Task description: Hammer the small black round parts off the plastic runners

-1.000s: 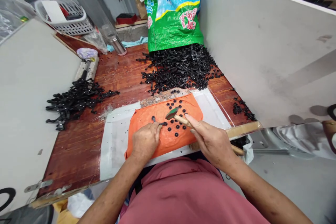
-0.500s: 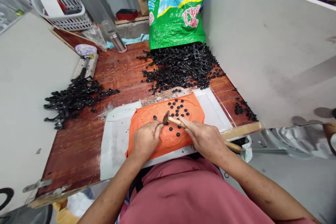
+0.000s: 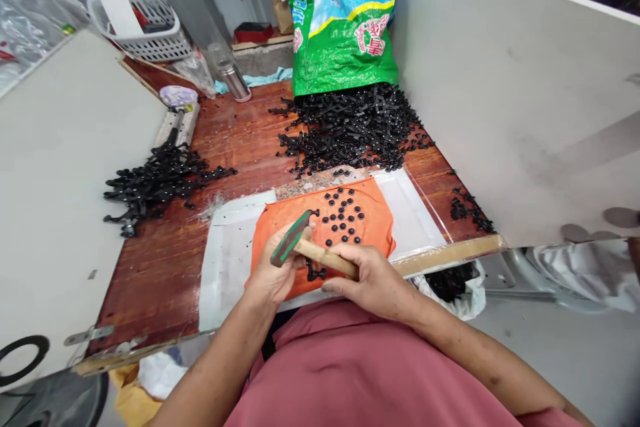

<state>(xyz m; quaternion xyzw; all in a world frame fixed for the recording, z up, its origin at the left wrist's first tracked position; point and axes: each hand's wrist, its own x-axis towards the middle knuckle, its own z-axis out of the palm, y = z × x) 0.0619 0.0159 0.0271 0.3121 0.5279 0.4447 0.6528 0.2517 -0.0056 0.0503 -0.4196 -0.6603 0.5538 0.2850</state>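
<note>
right hand [image 3: 374,278] grips hammer [image 3: 305,248] — left hand [image 3: 274,271] pinches black part [image 3: 314,273].

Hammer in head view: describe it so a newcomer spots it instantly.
Start at the orange cloth on the white sheet at the near edge of the wooden table. Over the cloth's left part, the right hand grips a pale wooden handle. The hammer is the only tool there, its green-striped head raised above the left hand.

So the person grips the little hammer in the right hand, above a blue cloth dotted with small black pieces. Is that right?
Not quite: the head view shows the cloth is orange, not blue. The rest holds: the right hand grips the little hammer, above the cloth dotted with small black pieces.
</note>
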